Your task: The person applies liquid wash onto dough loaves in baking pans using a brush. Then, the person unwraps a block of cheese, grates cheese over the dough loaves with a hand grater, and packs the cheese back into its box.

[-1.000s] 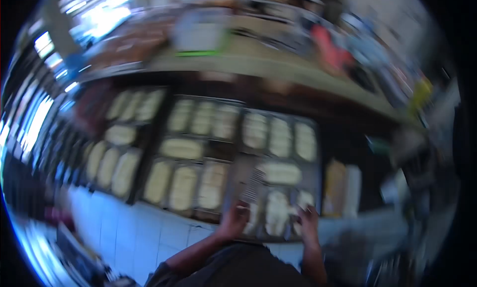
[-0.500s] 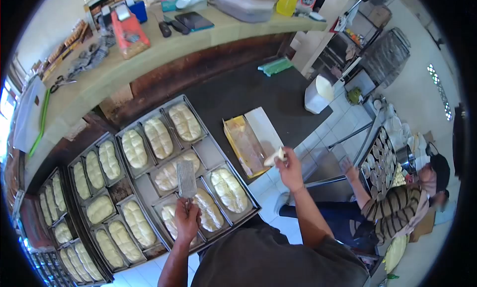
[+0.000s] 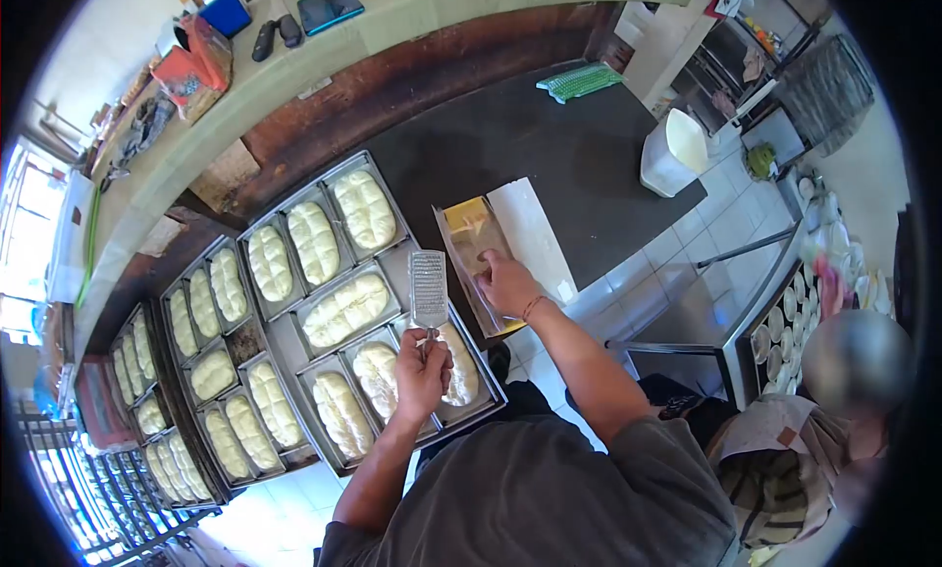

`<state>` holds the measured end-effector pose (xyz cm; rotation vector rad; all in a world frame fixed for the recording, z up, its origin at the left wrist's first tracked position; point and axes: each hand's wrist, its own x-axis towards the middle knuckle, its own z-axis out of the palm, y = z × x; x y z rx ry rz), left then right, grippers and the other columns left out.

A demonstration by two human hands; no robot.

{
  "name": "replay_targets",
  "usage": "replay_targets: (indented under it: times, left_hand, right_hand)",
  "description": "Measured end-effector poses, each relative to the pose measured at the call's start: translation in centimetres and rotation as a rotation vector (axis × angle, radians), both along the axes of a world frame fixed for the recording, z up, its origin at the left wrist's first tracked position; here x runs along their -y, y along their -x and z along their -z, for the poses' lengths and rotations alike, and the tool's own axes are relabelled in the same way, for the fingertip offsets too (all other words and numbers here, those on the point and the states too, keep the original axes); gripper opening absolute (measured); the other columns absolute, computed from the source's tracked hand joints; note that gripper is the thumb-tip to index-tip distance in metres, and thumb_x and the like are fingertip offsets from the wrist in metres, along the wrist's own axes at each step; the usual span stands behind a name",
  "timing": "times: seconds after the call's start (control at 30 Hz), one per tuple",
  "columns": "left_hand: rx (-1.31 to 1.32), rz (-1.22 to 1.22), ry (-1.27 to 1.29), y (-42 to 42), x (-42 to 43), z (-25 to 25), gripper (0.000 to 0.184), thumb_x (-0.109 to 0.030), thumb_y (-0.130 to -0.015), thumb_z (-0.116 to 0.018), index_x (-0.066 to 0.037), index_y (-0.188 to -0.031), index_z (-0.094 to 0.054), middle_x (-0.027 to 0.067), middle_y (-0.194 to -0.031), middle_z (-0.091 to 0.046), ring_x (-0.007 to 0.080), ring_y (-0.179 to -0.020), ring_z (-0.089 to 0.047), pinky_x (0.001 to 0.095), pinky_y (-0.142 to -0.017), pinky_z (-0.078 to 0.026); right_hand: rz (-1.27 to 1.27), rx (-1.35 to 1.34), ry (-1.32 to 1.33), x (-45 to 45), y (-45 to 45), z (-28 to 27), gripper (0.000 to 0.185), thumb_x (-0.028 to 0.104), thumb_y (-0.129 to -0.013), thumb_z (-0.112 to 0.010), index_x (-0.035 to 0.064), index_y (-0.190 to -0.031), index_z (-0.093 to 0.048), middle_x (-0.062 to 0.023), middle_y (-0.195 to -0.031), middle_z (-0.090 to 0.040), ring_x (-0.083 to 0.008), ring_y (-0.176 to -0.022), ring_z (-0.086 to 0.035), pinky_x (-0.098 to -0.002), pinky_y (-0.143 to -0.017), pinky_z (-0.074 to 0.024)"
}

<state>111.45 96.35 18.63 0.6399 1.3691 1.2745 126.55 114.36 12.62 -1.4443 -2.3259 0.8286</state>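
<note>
My left hand (image 3: 424, 379) is closed round the handle of a metal grater (image 3: 428, 284), holding it upright over a tray (image 3: 397, 273) of scored dough loaves. Beneath the grater, one pale loaf (image 3: 459, 371) is partly covered by my hand. My right hand (image 3: 510, 284) reaches into a yellow-and-white cardboard box (image 3: 453, 214) beside the tray. Its fingers are bent inside the box, and what they hold, if anything, is hidden. Clear wrapping shows inside the box, and its white flap (image 3: 535, 235) lies folded out to the right.
More trays of dough loaves (image 3: 260, 395) stand on the left. A white tub (image 3: 675, 153) and a green packet (image 3: 579, 81) sit on the dark table. A raised counter (image 3: 383, 47) curves behind. Another person (image 3: 785, 469) is at the right by a tray of round items (image 3: 785, 322).
My right hand has moved from beside the box into it; the pale piece it held is no longer visible there. The grater has shifted right and up. The other person has leaned closer.
</note>
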Motion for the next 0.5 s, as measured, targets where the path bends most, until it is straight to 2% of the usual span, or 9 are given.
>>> replay_targets:
  times: [0.07, 0.17, 0.2, 0.27, 0.3, 0.4, 0.5]
  left_hand:
    - [0.001, 0.016, 0.011, -0.1, 0.1, 0.5, 0.018, -0.011, -0.099, -0.05, -0.009, -0.111, -0.038, 0.0074, -0.072, -0.056, 0.0087, -0.042, -0.044, 0.0235, -0.035, -0.033]
    - [0.028, 0.064, -0.023, -0.9, -0.9, 0.7, 0.019, -0.012, -0.099, -0.05, -0.008, -0.111, -0.037, 0.0077, -0.074, -0.058, 0.0101, -0.043, -0.047, 0.0248, -0.036, -0.036]
    - [0.031, 0.063, -0.033, -1.3, -1.4, 0.7, 0.019, -0.012, -0.099, -0.05, -0.008, -0.111, -0.037, 0.0077, -0.074, -0.058, 0.0101, -0.043, -0.047, 0.0248, -0.036, -0.036]
    - [-0.001, 0.178, -0.097, -2.5, -2.7, 0.2, 0.021, -0.014, -0.099, -0.049, -0.008, -0.114, -0.036, 0.0082, -0.077, -0.059, 0.0119, -0.048, -0.053, 0.0247, -0.039, -0.039]
    - [0.006, 0.18, -0.107, -3.2, -3.2, 0.4, 0.021, -0.014, -0.099, -0.049, -0.008, -0.114, -0.036, 0.0082, -0.077, -0.059, 0.0119, -0.048, -0.053, 0.0247, -0.039, -0.039]
    - [0.005, 0.289, -0.111, -4.7, -4.6, 1.1, 0.021, -0.015, -0.099, -0.049, -0.007, -0.115, -0.039, 0.0088, -0.077, -0.06, 0.0153, -0.051, -0.056, 0.0289, -0.044, -0.044]
    - [-0.366, 0.346, -0.193, -4.9, -4.9, 0.8, 0.024, -0.017, -0.096, -0.054, -0.004, -0.113, -0.044, 0.0113, -0.077, -0.061, 0.0218, -0.056, -0.061, 0.0365, -0.054, -0.05]
  right_hand:
    - [0.001, 0.0, 0.009, 1.1, 0.4, 0.3, 0.024, 0.022, -0.089, -0.061, 0.0041, -0.105, -0.06, -0.0215, -0.088, -0.067, -0.0394, -0.081, -0.065, -0.0473, -0.075, -0.0516]
    - [0.221, -0.085, -0.064, 2.6, -0.1, -1.0, 0.018, 0.019, -0.093, -0.06, 0.0023, -0.098, -0.061, -0.0166, -0.084, -0.068, -0.0319, -0.075, -0.067, -0.0424, -0.069, -0.0531]
    - [0.22, -0.083, -0.074, 3.4, -0.3, -1.5, 0.018, 0.019, -0.093, -0.06, 0.0023, -0.098, -0.061, -0.0166, -0.084, -0.068, -0.0319, -0.075, -0.067, -0.0424, -0.069, -0.0531]
    - [0.294, -0.778, 0.478, 5.3, -1.1, -2.7, 0.019, 0.018, -0.095, -0.059, 0.0, -0.09, -0.059, -0.0092, -0.077, -0.067, -0.0199, -0.067, -0.064, -0.0355, -0.061, -0.0504]
    - [0.295, -0.772, 0.467, 6.1, -1.3, -3.6, 0.019, 0.018, -0.095, -0.059, 0.0, -0.09, -0.059, -0.0092, -0.077, -0.067, -0.0199, -0.067, -0.064, -0.0355, -0.061, -0.0504]
    - [0.389, -0.807, 0.643, 7.0, -1.8, -6.4, 0.019, 0.017, -0.096, -0.06, -0.0003, -0.087, -0.059, -0.0022, -0.073, -0.063, -0.0089, -0.062, -0.058, -0.029, -0.055, -0.0469]
    - [0.388, -0.775, 0.542, 5.4, -2.3, -4.5, 0.012, 0.012, -0.093, -0.062, 0.0004, -0.089, -0.059, -0.0051, -0.075, -0.065, -0.0139, -0.062, -0.062, -0.0289, -0.056, -0.0492]
